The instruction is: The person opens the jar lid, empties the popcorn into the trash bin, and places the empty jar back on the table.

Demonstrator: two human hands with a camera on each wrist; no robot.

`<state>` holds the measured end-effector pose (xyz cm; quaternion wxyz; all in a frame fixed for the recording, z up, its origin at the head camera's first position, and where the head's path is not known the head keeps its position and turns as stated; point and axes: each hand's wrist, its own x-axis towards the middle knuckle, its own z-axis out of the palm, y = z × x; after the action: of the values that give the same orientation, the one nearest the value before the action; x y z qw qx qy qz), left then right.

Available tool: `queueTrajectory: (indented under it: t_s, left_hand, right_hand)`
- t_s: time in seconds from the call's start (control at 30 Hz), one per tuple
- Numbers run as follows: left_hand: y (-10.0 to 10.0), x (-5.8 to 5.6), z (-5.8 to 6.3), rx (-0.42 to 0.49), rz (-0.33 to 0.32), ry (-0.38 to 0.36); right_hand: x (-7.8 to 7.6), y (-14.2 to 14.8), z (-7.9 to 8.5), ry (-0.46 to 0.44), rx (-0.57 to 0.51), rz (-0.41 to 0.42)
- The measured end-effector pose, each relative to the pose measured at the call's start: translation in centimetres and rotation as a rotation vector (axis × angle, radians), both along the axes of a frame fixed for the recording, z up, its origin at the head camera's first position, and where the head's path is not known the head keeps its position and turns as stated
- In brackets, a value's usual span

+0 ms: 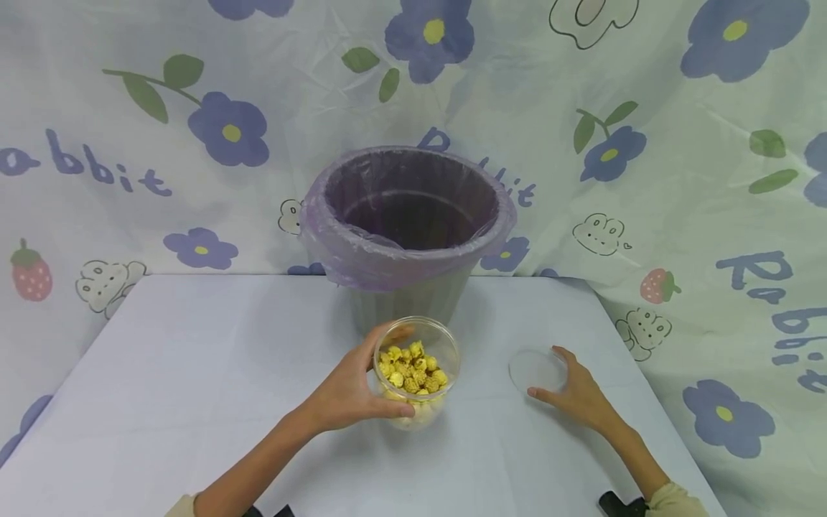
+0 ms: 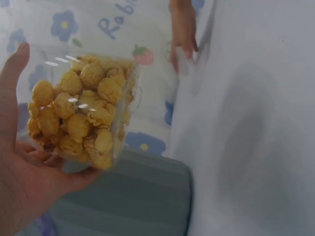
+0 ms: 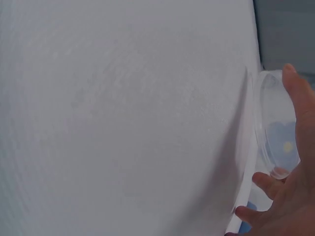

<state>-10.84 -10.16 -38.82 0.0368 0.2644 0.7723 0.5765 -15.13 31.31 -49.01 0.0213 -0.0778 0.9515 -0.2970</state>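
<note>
A clear round plastic jar (image 1: 456,359) of yellow popcorn (image 1: 413,373) is gripped by my left hand (image 1: 345,388), thumb on the near side and fingers round the far side. In the left wrist view, the popcorn (image 2: 78,108) shows through the clear wall, and the jar is up off the table. Over to the right, my right hand (image 1: 580,395) holds a clear round lid (image 1: 531,368) by its edges, between thumb and fingers. In the right wrist view the lid (image 3: 273,108) stays close over the white surface, with a fingertip at its rim.
Behind the jar stands a grey ribbed bin (image 1: 407,301) lined with a purple bag (image 1: 388,269) folded over its rim. A white cloth covers the table (image 1: 213,359). A floral curtain (image 1: 291,72) hangs behind and at the sides.
</note>
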Motion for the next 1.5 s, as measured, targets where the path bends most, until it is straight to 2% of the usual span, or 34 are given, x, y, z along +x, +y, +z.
queueTrajectory:
  t_s: [0.37, 0.63, 0.8, 0.93, 1.07, 1.37, 1.5]
  left_hand:
    - [-0.3, -0.1, 0.1, -0.008, 0.011, 0.000]
    - [-0.5, -0.1, 0.2, -0.008, 0.020, 0.001]
    - [-0.6, 0.0, 0.2, 0.001, 0.020, 0.003]
    - [-0.7, 0.0, 0.2, 0.009, 0.017, 0.004]
    - [-0.8, 0.1, 0.2, 0.009, 0.017, 0.004]
    - [-0.8, 0.2, 0.4, 0.017, 0.017, 0.003]
    - [-0.9, 0.2, 0.3, 0.023, 0.014, 0.009]
  right_hand:
    - [0.3, 0.7, -0.4, 0.041, 0.220, 0.040]
    - [0.4, 0.9, -0.3, 0.058, 0.248, 0.059]
    - [0.5, 0.7, 0.5, 0.013, 0.247, 0.067]
    - [0.3, 0.6, 1.5, -0.011, 0.246, 0.087]
    - [-0.4, 0.6, 2.8, 0.030, 0.248, 0.108]
    - [-2.0, 0.3, 8.1, 0.089, 0.227, 0.171]
    - [-2.5, -0.1, 10.0, 0.131, 0.225, 0.187]
